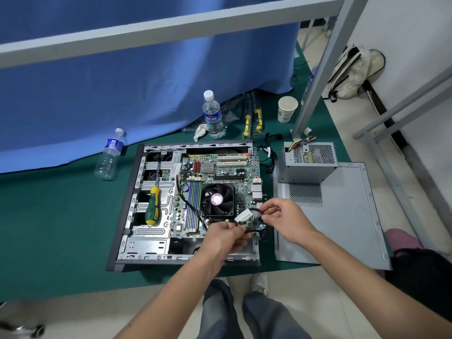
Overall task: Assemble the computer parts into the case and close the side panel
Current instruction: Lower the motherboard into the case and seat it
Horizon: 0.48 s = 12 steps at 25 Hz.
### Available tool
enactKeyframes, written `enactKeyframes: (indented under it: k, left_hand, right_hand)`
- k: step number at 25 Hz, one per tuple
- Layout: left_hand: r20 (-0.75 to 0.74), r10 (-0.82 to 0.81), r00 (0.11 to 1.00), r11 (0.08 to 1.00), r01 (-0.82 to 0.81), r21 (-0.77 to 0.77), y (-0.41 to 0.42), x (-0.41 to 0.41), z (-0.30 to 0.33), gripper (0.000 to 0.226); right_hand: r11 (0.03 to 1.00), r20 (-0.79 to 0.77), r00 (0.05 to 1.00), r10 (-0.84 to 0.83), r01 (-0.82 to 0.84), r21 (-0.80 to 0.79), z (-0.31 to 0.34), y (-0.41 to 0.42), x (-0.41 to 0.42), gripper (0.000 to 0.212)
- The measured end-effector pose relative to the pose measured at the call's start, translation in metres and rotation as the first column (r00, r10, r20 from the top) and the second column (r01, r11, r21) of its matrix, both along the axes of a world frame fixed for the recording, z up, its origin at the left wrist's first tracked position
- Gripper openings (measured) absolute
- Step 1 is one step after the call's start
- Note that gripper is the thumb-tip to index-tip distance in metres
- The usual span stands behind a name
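An open computer case [137,192] lies flat on a green mat, with the motherboard [220,172] and its black CPU fan [217,199] inside. Over the case's near right corner, my left hand [225,237] pinches a black cable [247,228]. My right hand [286,220] pinches the same cable bundle just behind a white connector [243,214]. The grey power supply [309,162] stands outside the case on the loose grey side panel [347,216] to the right. A green and yellow screwdriver [152,204] rests on the drive bay plate.
Two water bottles [213,116] [110,155], a paper cup [287,109] and yellow-handled tools [247,124] lie beyond the case. A blue curtain hangs behind. Grey frame posts [320,69] stand at the right. My shoes [260,282] are at the mat's near edge.
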<state>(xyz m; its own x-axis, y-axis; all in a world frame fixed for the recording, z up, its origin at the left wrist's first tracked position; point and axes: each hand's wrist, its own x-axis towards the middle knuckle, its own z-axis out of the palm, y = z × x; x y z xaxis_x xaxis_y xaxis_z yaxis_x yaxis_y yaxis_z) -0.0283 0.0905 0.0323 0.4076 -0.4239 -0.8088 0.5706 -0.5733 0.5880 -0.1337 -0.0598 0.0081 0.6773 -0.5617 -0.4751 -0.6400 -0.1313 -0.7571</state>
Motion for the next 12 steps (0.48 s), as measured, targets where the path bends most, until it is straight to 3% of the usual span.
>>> enactKeyframes:
  k: [5, 9, 12]
  left_hand:
    - [-0.012, -0.080, 0.997, 0.997, 0.080, 0.010, 0.008, 0.009, -0.006, 0.013]
    - [0.112, -0.218, 0.969, 0.975, 0.211, 0.071, 0.010, 0.015, -0.008, 0.018]
    - [0.076, -0.222, 0.972, 0.973, 0.216, 0.081, 0.009, 0.015, -0.009, 0.020]
  right_hand:
    - [0.994, 0.015, 0.997, -0.081, 0.080, 0.068, -0.006, 0.003, -0.001, 0.022]
    - [0.939, 0.047, 0.971, -0.235, 0.214, 0.269, -0.009, 0.004, 0.001, 0.021]
    - [0.878, 0.016, 0.951, -0.308, 0.278, 0.389, -0.013, 0.005, 0.001, 0.018]
